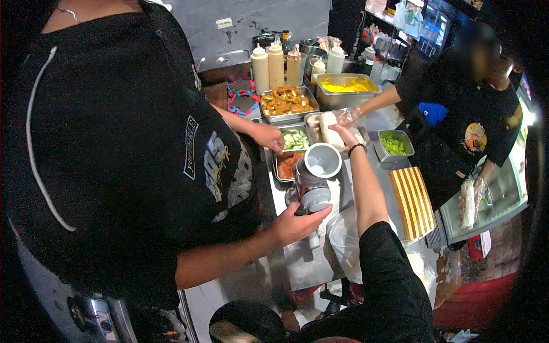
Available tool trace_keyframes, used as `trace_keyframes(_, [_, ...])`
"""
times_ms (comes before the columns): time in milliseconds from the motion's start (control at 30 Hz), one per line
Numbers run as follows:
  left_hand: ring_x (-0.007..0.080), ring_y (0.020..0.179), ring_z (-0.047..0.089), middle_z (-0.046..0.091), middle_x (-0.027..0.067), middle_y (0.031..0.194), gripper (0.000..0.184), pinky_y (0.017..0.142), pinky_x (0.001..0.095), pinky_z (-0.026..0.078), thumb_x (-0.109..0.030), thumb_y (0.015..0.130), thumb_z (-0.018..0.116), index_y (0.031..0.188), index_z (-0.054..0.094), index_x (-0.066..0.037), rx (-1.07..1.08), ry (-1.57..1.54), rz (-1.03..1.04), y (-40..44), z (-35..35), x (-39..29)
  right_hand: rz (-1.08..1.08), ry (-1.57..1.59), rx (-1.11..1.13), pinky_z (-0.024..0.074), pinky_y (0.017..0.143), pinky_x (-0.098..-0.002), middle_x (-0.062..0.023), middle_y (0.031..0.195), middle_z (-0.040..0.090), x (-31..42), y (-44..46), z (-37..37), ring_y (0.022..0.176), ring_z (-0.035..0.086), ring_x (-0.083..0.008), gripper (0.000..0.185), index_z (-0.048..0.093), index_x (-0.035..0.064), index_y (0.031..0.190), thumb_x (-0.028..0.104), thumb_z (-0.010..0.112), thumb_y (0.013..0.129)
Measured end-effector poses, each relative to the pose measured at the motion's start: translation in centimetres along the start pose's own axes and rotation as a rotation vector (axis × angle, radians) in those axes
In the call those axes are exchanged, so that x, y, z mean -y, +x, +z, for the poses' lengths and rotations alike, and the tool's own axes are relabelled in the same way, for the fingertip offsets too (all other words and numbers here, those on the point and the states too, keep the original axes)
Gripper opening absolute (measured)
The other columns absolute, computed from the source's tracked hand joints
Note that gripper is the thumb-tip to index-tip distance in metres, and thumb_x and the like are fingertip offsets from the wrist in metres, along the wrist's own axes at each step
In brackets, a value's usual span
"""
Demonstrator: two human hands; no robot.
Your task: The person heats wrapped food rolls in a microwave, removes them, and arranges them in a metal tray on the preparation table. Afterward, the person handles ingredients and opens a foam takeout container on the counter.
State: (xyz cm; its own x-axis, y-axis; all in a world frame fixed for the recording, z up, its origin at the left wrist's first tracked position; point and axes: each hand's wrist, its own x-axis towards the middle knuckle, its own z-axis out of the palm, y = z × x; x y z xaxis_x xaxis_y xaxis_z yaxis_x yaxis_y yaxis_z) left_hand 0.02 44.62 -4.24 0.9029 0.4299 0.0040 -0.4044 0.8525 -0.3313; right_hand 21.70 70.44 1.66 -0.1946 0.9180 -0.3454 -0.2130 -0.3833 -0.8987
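My right hand (pixel 341 137), with a dark bead bracelet on its wrist, is closed on a white roll (pixel 330 129) over the metal trays. The fingers of a co-worker's plastic-gloved hand (pixel 350 116) are at the far side of the same roll. Of my left hand nothing shows. Left of my forearm, a person in a black top holds a grey, tube-shaped kitchen device (pixel 314 182) with a round open mouth. That person's other hand (pixel 267 137) is at the edge of a tray of sliced cucumber (pixel 294 139).
Chopped tomato (pixel 289 166) fills a tray by the device. Behind are trays of cooked meat (pixel 289 101) and yellow food (pixel 347 85), plus several squeeze bottles (pixel 275 66). A lettuce tub (pixel 394 143), striped board (pixel 412 203) and plastic bag (pixel 344 237) lie around my forearm.
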Motion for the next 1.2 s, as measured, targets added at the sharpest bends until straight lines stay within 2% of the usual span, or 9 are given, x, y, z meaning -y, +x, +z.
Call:
trace_keyframes(300, [0.0216, 0.128, 0.028, 0.029, 0.0082, 0.14, 0.079, 0.108, 0.0284, 0.015, -0.058, 0.081, 0.047, 0.14, 0.022, -0.012, 0.044, -0.286, -0.142, -1.2, 0.8, 0.3, -0.104, -0.464, -0.25, 0.0496, 0.06, -0.0331, -0.0085, 0.087, 0.061, 1.5, 0.5, -0.1, 0.075, 0.061, -0.0198, 0.046, 0.056, 0.0009, 0.098, 0.026, 0.072, 0.064])
trace_keyframes(367, [0.0224, 0.125, 0.029, 0.035, 0.0073, 0.135, 0.076, 0.106, 0.0333, 0.018, -0.054, 0.082, 0.047, 0.14, 0.023, -0.011, 0.012, -0.378, -0.132, -1.2, 2.7, 0.9, -0.28, -0.638, -0.521, 0.0487, 0.065, -0.0328, -0.0114, 0.092, 0.059, -0.6, 4.7, -2.4, 0.08, 0.059, -0.0205, 0.064, 0.049, -0.0015, 0.106, 0.025, 0.078, 0.055])
trace_keyframes(500, [0.0275, 0.117, 0.041, 0.042, 0.0117, 0.128, 0.058, 0.104, 0.0329, 0.03, -0.036, 0.089, 0.047, 0.134, 0.029, -0.004, -0.213, -0.965, 0.045, -1.1, 5.7, 1.8, -0.307, -0.86, -0.388, 0.0489, 0.073, -0.0316, -0.0155, 0.094, 0.06, -1.1, 6.4, -3.9, 0.083, 0.06, -0.0212, 0.075, 0.045, 0.0011, 0.112, 0.026, 0.08, 0.051])
trace_keyframes(600, [0.026, 0.113, 0.045, 0.046, 0.011, 0.124, 0.057, 0.104, 0.0287, 0.029, -0.025, 0.084, 0.053, 0.133, 0.032, -0.004, -0.175, -0.698, 0.045, -1.0, 4.4, 1.8, -0.256, -1.281, -0.402, 0.0414, 0.088, -0.0442, -0.0142, 0.109, 0.06, -0.1, 5.1, -3.6, 0.098, 0.057, -0.0267, 0.07, 0.052, 0.008, 0.118, 0.047, 0.072, 0.063])
trace_keyframes(667, [0.0265, 0.11, 0.048, 0.049, 0.0127, 0.12, 0.053, 0.099, 0.0314, 0.033, -0.028, 0.085, 0.051, 0.129, 0.037, -0.003, -0.195, -0.351, 0.368, -6.5, 0.3, 8.6, -0.163, -1.578, -0.475, 0.0265, 0.097, -0.0576, -0.0104, 0.121, 0.054, 1.4, 2.1, -2.1, 0.118, 0.043, -0.0309, 0.071, 0.051, 0.0161, 0.123, 0.064, 0.056, 0.071])
trace_keyframes(833, [0.0277, 0.1, 0.055, 0.058, 0.0169, 0.111, 0.048, 0.087, 0.0382, 0.045, -0.037, 0.087, 0.046, 0.119, 0.049, -0.001, -0.758, 0.002, 1.555, -21.8, -12.5, 32.5, -0.521, -1.316, -0.674, 0.0358, 0.093, -0.0461, -0.0153, 0.118, 0.052, 0.7, -4.3, -2.3, 0.111, 0.048, -0.0302, 0.053, 0.05, 0.0089, 0.118, 0.042, 0.059, 0.079])
trace_keyframes(900, [0.0299, 0.107, 0.05, 0.052, 0.0155, 0.119, 0.056, 0.094, 0.0415, 0.039, -0.042, 0.085, 0.044, 0.125, 0.043, -0.003, -0.869, 0.395, 1.502, -22.0, -11.5, 32.9, -0.905, -0.932, -0.548, 0.0416, 0.087, -0.0384, -0.0156, 0.109, 0.056, -0.1, -12.6, -1.9, 0.103, 0.053, -0.0303, 0.035, 0.053, 0.004, 0.11, 0.017, 0.061, 0.079])
trace_keyframes(1067, [0.0273, 0.103, 0.054, 0.054, 0.0115, 0.116, 0.051, 0.09, 0.0414, 0.043, -0.043, 0.093, 0.036, 0.126, 0.042, -0.005, -0.915, 0.586, 1.49, -15.6, -7.0, 31.6, -0.7, -0.569, -0.082, 0.0426, 0.082, -0.0311, -0.0099, 0.092, 0.059, -5.9, -38.0, 3.8, 0.091, 0.056, -0.0203, 0.019, 0.057, 0.0019, 0.095, 0.01, 0.061, 0.078])
trace_keyframes(1200, [0.0259, 0.101, 0.055, 0.054, 0.0129, 0.114, 0.047, 0.089, 0.0404, 0.043, -0.034, 0.092, 0.042, 0.123, 0.041, 0.001, -0.813, 0.491, 1.604, -8.9, -5.1, 32.5, -0.479, -0.966, 0.361, 0.0395, 0.09, -0.0374, -0.0203, 0.117, 0.046, -8.2, -46.5, 8.6, 0.108, 0.047, -0.0321, 0.08, 0.031, -0.0021, 0.129, 0.024, 0.075, 0.068])
